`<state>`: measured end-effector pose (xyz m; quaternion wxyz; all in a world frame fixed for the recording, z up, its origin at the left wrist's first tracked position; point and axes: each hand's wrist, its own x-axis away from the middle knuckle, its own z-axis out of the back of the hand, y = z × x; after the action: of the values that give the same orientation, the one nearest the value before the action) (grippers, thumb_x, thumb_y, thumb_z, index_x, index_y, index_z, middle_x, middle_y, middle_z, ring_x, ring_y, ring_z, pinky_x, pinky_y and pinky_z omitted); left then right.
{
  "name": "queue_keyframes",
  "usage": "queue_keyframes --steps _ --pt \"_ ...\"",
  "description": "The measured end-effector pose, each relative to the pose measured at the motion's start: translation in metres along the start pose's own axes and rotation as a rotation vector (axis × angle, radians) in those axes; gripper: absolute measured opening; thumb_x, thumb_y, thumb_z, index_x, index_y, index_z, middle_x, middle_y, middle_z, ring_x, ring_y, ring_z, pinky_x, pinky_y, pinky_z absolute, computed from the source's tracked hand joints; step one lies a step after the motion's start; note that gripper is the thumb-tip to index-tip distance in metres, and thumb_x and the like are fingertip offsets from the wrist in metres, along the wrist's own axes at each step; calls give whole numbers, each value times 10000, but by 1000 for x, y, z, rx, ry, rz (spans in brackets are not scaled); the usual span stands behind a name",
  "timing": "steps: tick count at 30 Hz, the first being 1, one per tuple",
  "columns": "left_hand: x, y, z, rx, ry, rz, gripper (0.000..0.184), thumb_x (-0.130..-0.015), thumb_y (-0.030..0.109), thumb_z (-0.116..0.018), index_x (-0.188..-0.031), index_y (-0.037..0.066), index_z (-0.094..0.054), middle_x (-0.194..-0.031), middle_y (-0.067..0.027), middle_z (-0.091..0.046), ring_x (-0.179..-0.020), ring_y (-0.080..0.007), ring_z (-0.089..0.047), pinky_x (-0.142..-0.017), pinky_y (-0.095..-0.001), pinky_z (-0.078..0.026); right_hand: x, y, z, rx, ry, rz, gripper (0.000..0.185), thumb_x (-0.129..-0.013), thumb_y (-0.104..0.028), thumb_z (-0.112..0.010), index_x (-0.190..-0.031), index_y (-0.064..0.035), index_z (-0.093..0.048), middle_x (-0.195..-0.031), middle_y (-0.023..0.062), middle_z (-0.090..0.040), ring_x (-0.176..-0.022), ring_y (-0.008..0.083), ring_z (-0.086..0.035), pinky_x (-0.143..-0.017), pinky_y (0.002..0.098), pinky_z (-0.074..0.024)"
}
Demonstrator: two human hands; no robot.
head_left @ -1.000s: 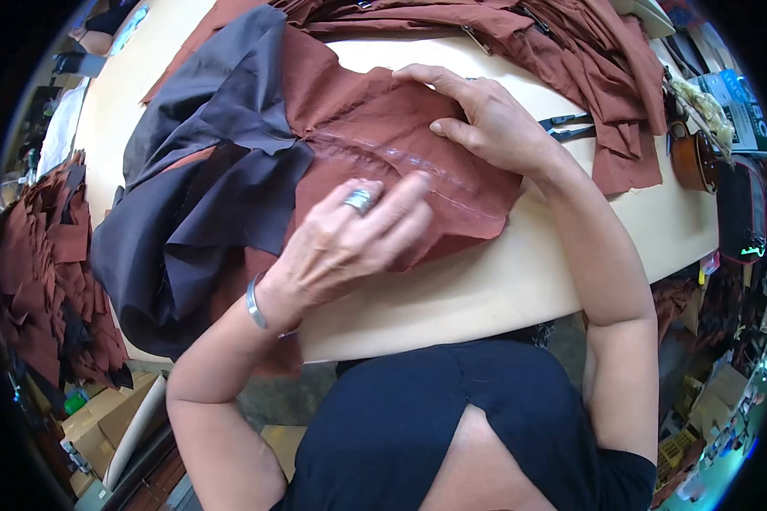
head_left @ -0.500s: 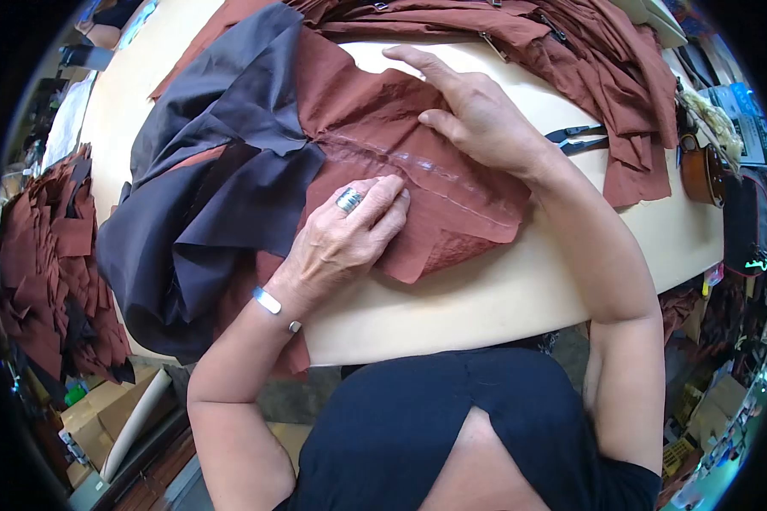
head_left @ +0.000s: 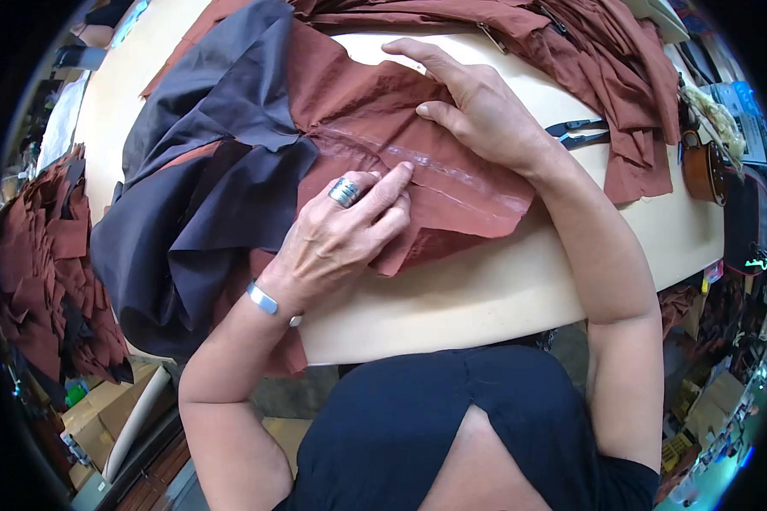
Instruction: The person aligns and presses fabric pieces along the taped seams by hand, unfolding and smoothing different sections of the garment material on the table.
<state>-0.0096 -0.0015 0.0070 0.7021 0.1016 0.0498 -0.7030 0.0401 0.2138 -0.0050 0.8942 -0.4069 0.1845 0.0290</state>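
Note:
A reddish-brown garment panel (head_left: 464,200) lies on the table, joined to dark navy lining (head_left: 230,183) at its left. Across the panel runs a seam with a shiny, whitish strip (head_left: 422,157). My left hand (head_left: 341,221), with a wide ring and a silver cuff, is closed on the brown fabric just below this strip. Its index finger points along the cloth, the other fingers are bent, and a small crease rises by the fingertips. My right hand (head_left: 494,115) rests at the panel's upper right edge, thumb and index finger spread apart.
More brown garments with zippers (head_left: 605,85) are heaped along the far side of the table (head_left: 486,289). Black-handled pliers (head_left: 579,132) lie right of my right hand. Brown cut pieces (head_left: 47,264) hang at the left. A brown round container (head_left: 703,170) stands at the right edge.
My left index finger has stretched forward toward the shiny strip, and the fabric beneath has shifted and creased slightly. My right hand stays nearly in place.

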Motion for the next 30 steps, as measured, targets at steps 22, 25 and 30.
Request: queue_keyframes --steps 22,25,30 --pt "8 -3 -3 121 175 69 329 -686 41 -576 -1012 4 -613 -1011 -120 -571 -903 -274 -604 -786 -357 -509 1 -10 10 51 -141 -74 651 -719 29 -614 -1319 -122 -412 -1052 191 -563 -836 339 -602 -780 390 -457" --pt "9 -3 -8 81 166 60 326 -727 108 -540 -1036 25 -601 -1073 -94 -550 -930 -238 -596 -809 -326 -499 0 -6 0 58 -99 -87 678 -731 35 -630 -1344 -142 -401 -1129 178 -581 -827 296 -605 -791 360 -463" --pt "11 -3 -9 25 154 65 314 -728 102 -539 -1028 33 -603 -1128 -87 -539 -949 -219 -590 -795 -308 -503 1 -6 -5 38 -54 -56 673 -737 47 -629 -1339 -161 -412 -861 133 -605 -665 240 -572 -676 352 -474"
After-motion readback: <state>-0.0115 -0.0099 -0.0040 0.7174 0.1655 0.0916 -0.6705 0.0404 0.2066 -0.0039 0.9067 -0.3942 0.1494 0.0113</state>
